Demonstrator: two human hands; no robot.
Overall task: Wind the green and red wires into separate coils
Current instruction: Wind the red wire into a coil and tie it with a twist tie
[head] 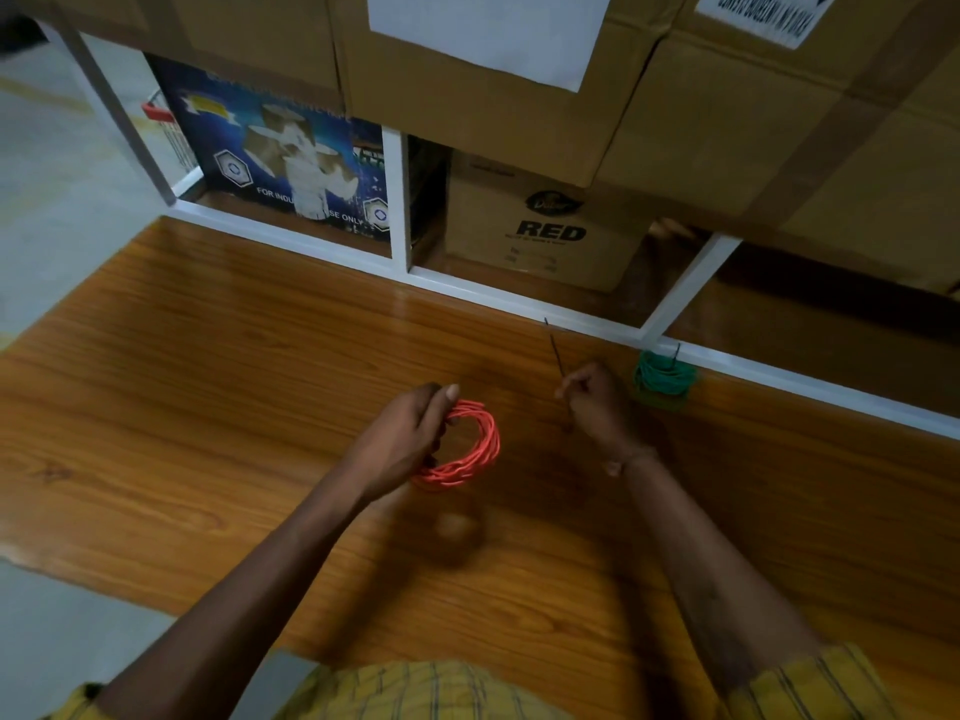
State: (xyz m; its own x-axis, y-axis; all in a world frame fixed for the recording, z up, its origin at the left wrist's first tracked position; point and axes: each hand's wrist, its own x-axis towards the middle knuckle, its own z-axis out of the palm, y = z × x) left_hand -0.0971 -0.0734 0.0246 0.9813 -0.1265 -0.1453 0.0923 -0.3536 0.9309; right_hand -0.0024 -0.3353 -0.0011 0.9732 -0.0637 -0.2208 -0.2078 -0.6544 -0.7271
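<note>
Red wire coil (465, 446) sits gripped in my left hand (410, 439) above the bench (208, 381); my right hand (597, 402) pinches a thin dark tie (555, 350). Green coil (664, 376) lies just beside. A loosened grip could let the loops spring apart.

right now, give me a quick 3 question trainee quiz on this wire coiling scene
1. True or false: the green coil lies on the table with no hand on it.
2. Which hand holds the red coil? A) left B) right
3. What does the right hand pinch?

Key: 1 true. 2 A, the left hand. 3 a thin dark strand, likely a tie; too blurred to be sure.
</note>
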